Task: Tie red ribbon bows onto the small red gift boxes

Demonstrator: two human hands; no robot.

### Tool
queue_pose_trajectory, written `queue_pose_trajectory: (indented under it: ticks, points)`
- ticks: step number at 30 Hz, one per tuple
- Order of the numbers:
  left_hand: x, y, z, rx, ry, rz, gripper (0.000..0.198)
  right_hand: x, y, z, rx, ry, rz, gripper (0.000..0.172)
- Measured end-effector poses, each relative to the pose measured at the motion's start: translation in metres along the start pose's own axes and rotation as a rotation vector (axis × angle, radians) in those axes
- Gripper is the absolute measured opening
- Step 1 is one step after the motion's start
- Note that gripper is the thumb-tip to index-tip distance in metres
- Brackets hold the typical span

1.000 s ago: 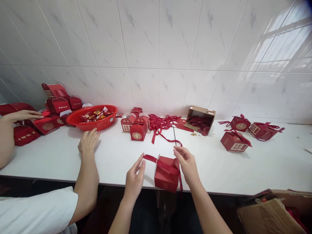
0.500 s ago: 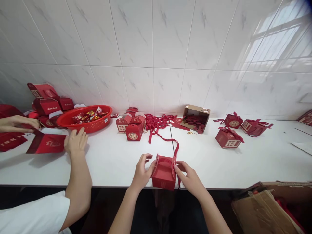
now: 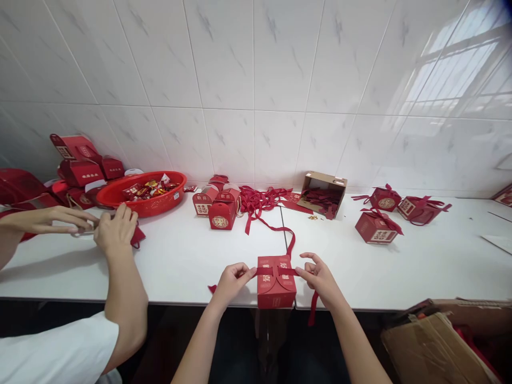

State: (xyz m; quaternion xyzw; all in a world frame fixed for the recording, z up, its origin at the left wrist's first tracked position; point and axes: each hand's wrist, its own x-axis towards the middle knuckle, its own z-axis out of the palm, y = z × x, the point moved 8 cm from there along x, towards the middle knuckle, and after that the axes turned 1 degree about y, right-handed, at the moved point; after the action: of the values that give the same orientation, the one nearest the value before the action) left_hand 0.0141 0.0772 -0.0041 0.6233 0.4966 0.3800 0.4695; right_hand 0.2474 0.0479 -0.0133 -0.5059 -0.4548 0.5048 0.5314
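A red gift box (image 3: 276,294) with pale lettering stands at the table's front edge, its rounded top flaps folded flat. Across its top runs a dark red ribbon (image 3: 286,271), threaded through the flaps. My left hand (image 3: 235,281) pinches the ribbon on the left side, and a loose tail hangs out behind that hand. On the right side my right hand (image 3: 319,278) pinches the other end between thumb and finger, its tail dangling below. Behind the box, another strand of ribbon trails back to a tangled ribbon pile (image 3: 262,200).
Several red boxes (image 3: 222,215) stand left of the pile. A small cardboard box (image 3: 325,184) lies behind; tied boxes (image 3: 378,226) sit right. A co-worker's hands (image 3: 116,232) work near a red basin (image 3: 168,205) of sweets. A large carton (image 3: 424,341) is at lower right.
The box's top flaps went from raised to folded flat. My hands moved from the flaps to the ribbon ends, now drawn out sideways. The co-worker's hands shifted and their red box turned.
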Motion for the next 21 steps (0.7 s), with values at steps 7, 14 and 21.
queue_pose_trajectory:
  ticks: [7, 14, 21]
  points:
    - [-0.008, -0.009, -0.007, 0.069, 0.151, 0.019, 0.03, -0.001, 0.003, -0.007, -0.118, 0.007, -0.089, 0.034]
    - [-0.048, 0.02, -0.021, 0.267, 0.431, 0.119, 0.029, -0.026, -0.015, -0.023, -0.375, 0.271, -0.244, 0.034]
    - [-0.064, -0.001, 0.007, 0.067, 0.164, -0.048, 0.033, -0.04, -0.003, 0.008, -0.48, 0.005, -0.069, 0.05]
